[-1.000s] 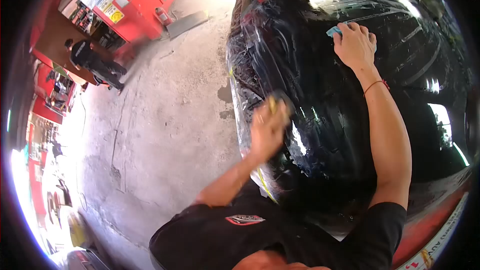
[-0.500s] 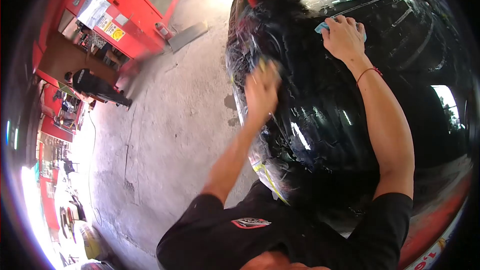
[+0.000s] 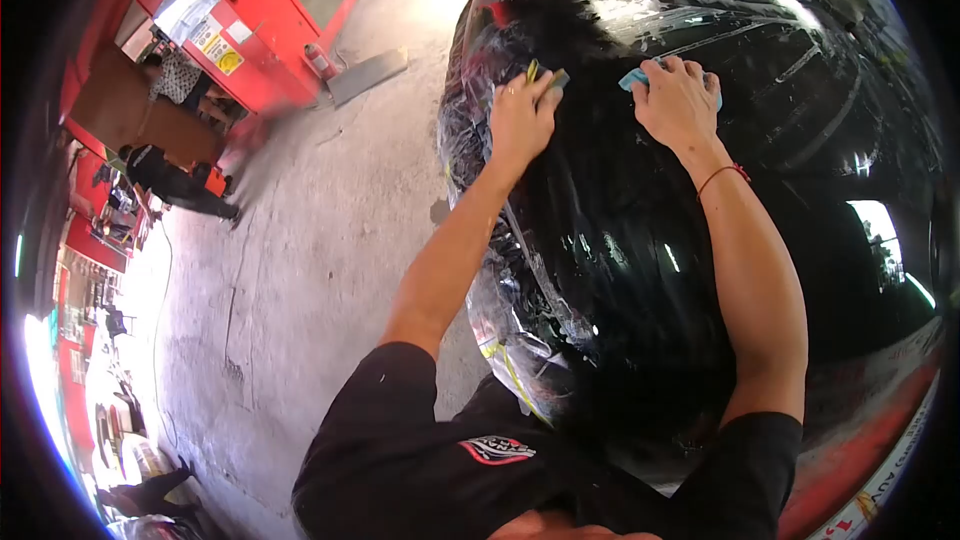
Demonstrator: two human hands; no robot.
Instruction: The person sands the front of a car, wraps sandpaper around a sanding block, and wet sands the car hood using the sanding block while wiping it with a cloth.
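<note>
In the head view, my left hand (image 3: pixel 520 125) is closed on a small yellow and grey-green pad (image 3: pixel 558 80), held at the left side of a glossy black car panel (image 3: pixel 640 230). Its exact kind is mostly hidden by the fingers. My right hand (image 3: pixel 678 100) presses a light blue cloth (image 3: pixel 632 79) onto the same panel, further right, with fingers curled over it. The panel looks wet and streaked. Clear plastic film (image 3: pixel 470 140) lies crumpled along its left edge, with yellow-green tape (image 3: pixel 510 370) lower down.
Concrete floor (image 3: pixel 310 270) stretches to the left of the car. A fire extinguisher (image 3: pixel 320 62) and a grey flat board (image 3: pixel 368 76) are by the red door (image 3: pixel 235 15). A person in dark clothes (image 3: pixel 175 180) bends over at the left, with another person (image 3: pixel 180 80) behind.
My left hand has moved up and slightly right across the panel, and its motion blur is gone. My right hand has shifted slightly left and down with the cloth.
</note>
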